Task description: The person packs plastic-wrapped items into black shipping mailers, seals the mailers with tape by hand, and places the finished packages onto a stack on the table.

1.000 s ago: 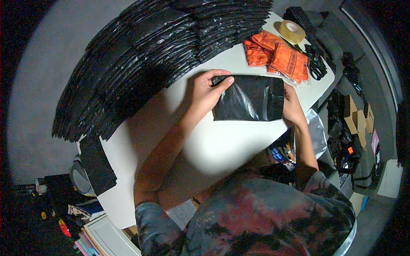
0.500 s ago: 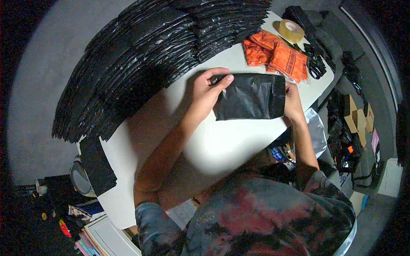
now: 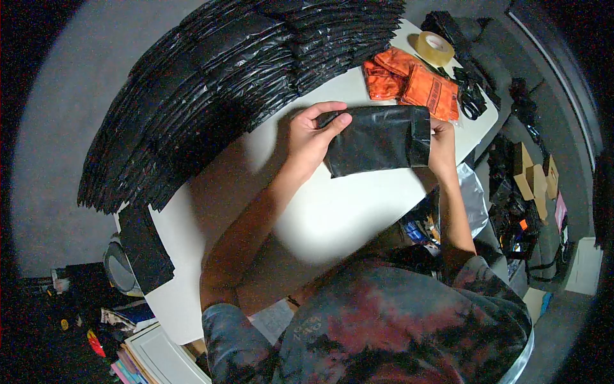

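A flat, glossy black plastic packet is held above the white table. My left hand pinches its upper left corner, thumb on the near face and fingers behind. At the packet's right edge is my right hand, its fingers curled and partly hidden behind the packet. Just beyond lie orange items in clear bags. A long curved row of stacked black plastic bags fills the table's far left side.
A roll of clear tape and black cords lie at the far right corner. A black piece hangs over the left edge. Opened cardboard boxes and dark items stand right of the table, and a white drawer unit at lower left.
The packet has tilted, its right end rising and shifting slightly right, with my right hand moving along with it. My left hand has barely moved and still grips the corner.
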Tool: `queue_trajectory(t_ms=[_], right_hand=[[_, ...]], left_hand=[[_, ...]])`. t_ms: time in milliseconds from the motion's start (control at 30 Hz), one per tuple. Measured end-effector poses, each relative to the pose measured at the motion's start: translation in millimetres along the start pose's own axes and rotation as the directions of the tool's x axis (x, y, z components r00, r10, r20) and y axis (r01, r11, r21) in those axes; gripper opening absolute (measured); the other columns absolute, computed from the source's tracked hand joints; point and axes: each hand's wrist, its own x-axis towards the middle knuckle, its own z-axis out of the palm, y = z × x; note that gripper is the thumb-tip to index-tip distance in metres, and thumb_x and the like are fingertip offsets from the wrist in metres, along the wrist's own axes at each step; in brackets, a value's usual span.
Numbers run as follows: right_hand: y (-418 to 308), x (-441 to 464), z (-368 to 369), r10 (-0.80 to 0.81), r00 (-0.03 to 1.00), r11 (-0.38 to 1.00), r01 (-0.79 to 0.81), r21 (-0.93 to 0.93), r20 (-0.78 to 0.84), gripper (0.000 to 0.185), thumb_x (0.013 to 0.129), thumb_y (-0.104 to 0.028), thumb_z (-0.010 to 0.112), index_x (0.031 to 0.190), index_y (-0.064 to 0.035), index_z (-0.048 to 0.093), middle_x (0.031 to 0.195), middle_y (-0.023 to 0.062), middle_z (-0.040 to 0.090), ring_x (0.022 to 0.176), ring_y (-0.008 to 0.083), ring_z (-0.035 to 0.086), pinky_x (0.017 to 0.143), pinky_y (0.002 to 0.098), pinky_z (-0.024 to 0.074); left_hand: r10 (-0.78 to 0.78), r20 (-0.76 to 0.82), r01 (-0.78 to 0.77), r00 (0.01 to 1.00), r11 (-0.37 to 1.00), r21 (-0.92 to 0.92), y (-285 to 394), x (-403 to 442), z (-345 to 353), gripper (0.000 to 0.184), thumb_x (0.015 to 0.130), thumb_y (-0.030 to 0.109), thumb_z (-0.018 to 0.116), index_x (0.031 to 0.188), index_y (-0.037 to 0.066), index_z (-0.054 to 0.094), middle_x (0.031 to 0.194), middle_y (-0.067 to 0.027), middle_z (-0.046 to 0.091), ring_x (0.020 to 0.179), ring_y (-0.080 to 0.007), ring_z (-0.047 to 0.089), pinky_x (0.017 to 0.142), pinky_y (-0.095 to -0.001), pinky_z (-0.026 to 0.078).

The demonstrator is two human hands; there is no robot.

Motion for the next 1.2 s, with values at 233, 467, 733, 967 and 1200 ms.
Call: queue_trajectory(t_ms=[233, 467, 733, 967, 1200], right_hand=[[6, 8, -2, 0.218, 0.972, 0.934, -0.234, 0.270, 0.086, 0.012, 0.091, -0.007, 0.071, 0.098, -0.0002, 0.079, 0.093, 0.0016, 0.076, 0.076, 0.0096, 0.066, 0.071, 0.0261, 0.0533], [2, 12, -5, 0.227, 0.972, 0.885, -0.229, 0.405, 0.054, 0.028, 0.103, -0.024, 0.062, 0.104, -0.0002, 0.077, 0.092, 0.0016, 0.075, 0.077, 0.0089, 0.066, 0.074, 0.0256, 0.0535], [-30, 24, -7, 0.218, 0.976, 0.976, -0.218, -0.003, -0.026, 0.024, 0.089, -0.025, 0.083, 0.089, -0.0013, 0.080, 0.074, -0.0015, 0.071, 0.064, 0.0048, 0.059, 0.062, 0.0220, 0.0458], [-62, 59, -24, -0.019, 0.996, 0.993, 0.009, -0.119, -0.082, 0.024, 0.083, -0.022, 0.088, 0.084, 0.0002, 0.079, 0.069, -0.0034, 0.069, 0.057, 0.0029, 0.052, 0.053, 0.0224, 0.0391], [-127, 90, -38, -0.390, 0.917, 0.862, 0.396, -0.318, 0.083, 0.023, 0.091, -0.020, 0.079, 0.096, 0.0020, 0.077, 0.076, -0.0011, 0.068, 0.070, 0.0054, 0.055, 0.065, 0.0236, 0.0449]], left_hand=[[0.026, 0.022, -0.028, 0.999, 0.997, 0.074, 7, 4, -3, 0.040, 0.089, 0.008, 0.081, 0.125, -0.003, 0.067, 0.108, -0.0087, 0.074, 0.092, -0.0111, 0.068, 0.084, -0.0244, 0.055], [-0.068, 0.107, 0.061, 0.992, 0.996, 0.073, 7, 5, -8, 0.045, 0.089, 0.010, 0.081, 0.129, -0.004, 0.065, 0.113, -0.0112, 0.072, 0.097, -0.0127, 0.068, 0.087, -0.0269, 0.055], [-0.164, 0.123, 0.190, 0.979, 0.952, -0.240, 3, 14, -22, 0.040, 0.097, 0.016, 0.073, 0.133, 0.001, 0.065, 0.114, -0.0075, 0.072, 0.095, -0.0154, 0.069, 0.086, -0.0307, 0.057], [-0.188, 0.264, 0.239, 0.946, 0.955, -0.176, 2, 26, -67, 0.039, 0.100, 0.025, 0.068, 0.135, 0.009, 0.065, 0.101, 0.0029, 0.070, 0.085, -0.0098, 0.066, 0.084, -0.0305, 0.059], [-0.259, -0.085, 0.249, 0.962, 0.962, -0.113, 15, 23, -69, 0.033, 0.099, 0.020, 0.069, 0.131, 0.011, 0.066, 0.106, -0.0010, 0.072, 0.079, -0.0070, 0.064, 0.072, -0.0207, 0.051]])
